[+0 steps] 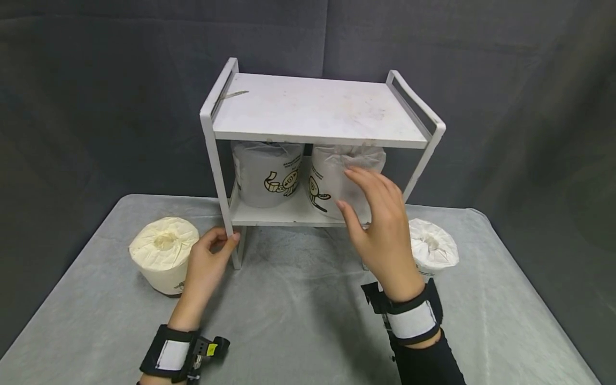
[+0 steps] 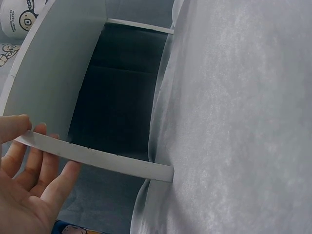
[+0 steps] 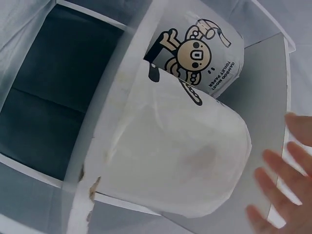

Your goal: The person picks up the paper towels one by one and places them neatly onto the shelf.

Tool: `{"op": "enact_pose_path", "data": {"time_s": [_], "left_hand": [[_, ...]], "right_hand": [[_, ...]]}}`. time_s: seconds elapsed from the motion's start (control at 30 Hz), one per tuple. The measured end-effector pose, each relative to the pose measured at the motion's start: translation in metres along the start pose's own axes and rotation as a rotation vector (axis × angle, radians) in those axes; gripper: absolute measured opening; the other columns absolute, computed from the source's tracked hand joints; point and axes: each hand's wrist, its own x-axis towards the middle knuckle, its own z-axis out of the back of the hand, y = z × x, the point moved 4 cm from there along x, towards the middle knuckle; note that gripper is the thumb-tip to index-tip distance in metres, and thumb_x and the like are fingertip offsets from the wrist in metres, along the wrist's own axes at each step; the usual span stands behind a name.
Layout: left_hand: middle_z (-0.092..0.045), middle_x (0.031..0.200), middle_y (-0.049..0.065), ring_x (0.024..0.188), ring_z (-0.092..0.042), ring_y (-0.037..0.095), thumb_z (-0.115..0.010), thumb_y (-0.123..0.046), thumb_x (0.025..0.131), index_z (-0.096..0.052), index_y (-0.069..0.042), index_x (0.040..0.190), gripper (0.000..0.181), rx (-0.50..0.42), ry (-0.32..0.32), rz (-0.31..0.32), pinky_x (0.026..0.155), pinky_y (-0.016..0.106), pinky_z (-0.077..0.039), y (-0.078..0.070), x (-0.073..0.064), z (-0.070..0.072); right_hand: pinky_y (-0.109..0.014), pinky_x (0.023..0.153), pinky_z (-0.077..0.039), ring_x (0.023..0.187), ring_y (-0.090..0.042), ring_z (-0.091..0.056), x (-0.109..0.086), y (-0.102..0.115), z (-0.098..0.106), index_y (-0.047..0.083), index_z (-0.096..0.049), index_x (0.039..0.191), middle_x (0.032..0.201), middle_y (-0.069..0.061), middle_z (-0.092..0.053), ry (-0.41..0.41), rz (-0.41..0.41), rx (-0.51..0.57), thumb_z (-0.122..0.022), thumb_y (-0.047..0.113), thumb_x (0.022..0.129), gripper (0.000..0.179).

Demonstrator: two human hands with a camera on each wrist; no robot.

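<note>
A white two-tier shelf rack (image 1: 317,107) stands on the covered table. My left hand (image 1: 208,267) pinches its front left leg (image 2: 117,162) between thumb and fingers, low down. On the lower tier sit two wrapped toilet paper rolls side by side, the left roll (image 1: 255,182) and the right roll (image 3: 180,146), both with cartoon prints facing outward. My right hand (image 1: 382,230), fingers spread and slightly bent, is in front of the right roll and overlaps it in the head view. From the right wrist view, a gap shows between those fingers and the roll.
On the table left of the rack stands a yellowish wrapped roll (image 1: 164,248), near my left wrist. Another white wrapped roll (image 1: 435,243) stands to the right, partly behind my right hand. A dark cloth backdrop (image 1: 144,96) rises behind the table.
</note>
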Motion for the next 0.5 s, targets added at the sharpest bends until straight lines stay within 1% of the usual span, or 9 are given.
{"op": "enact_pose_path", "data": {"time_s": [0.13,0.23,0.33,0.5], "left_hand": [[-0.067,0.103,0.018,0.106,-0.06,0.029,-0.066,-0.026,0.097,-0.066,0.001,0.105,0.028,0.0,0.003,0.005,0.09,0.04,-0.044,0.0,0.0,0.0],[-0.067,0.103,0.018,0.107,-0.059,0.029,-0.066,-0.026,0.097,-0.066,0.001,0.105,0.029,0.002,0.003,0.006,0.09,0.041,-0.044,0.0,0.0,0.0],[-0.067,0.103,0.018,0.106,-0.059,0.029,-0.066,-0.026,0.097,-0.066,0.001,0.105,0.029,0.003,0.003,0.005,0.09,0.041,-0.044,0.0,0.0,-0.001],[-0.066,0.103,0.018,0.106,-0.059,0.029,-0.066,-0.026,0.097,-0.066,0.001,0.105,0.029,-0.002,0.006,0.005,0.09,0.041,-0.043,0.0,0.0,-0.001]], "right_hand": [[-0.044,0.103,-0.039,0.116,-0.035,-0.057,-0.007,0.007,0.006,-0.002,-0.062,0.126,0.127,-0.015,-0.064,-0.067,0.079,0.056,-0.073,-0.003,0.086,0.042],[-0.043,0.1,-0.042,0.111,-0.036,-0.059,-0.011,0.01,0.01,-0.003,-0.063,0.123,0.124,-0.017,-0.065,-0.102,0.125,0.071,-0.07,0.0,0.088,0.036],[-0.042,0.098,-0.043,0.108,-0.037,-0.06,-0.014,0.012,0.013,-0.003,-0.064,0.121,0.122,-0.017,-0.066,-0.122,0.138,0.073,-0.066,0.007,0.092,0.031],[-0.041,0.096,-0.043,0.106,-0.037,-0.061,-0.018,0.013,0.018,-0.004,-0.066,0.119,0.118,-0.017,-0.067,-0.145,0.133,0.061,-0.063,0.016,0.096,0.029]]}}
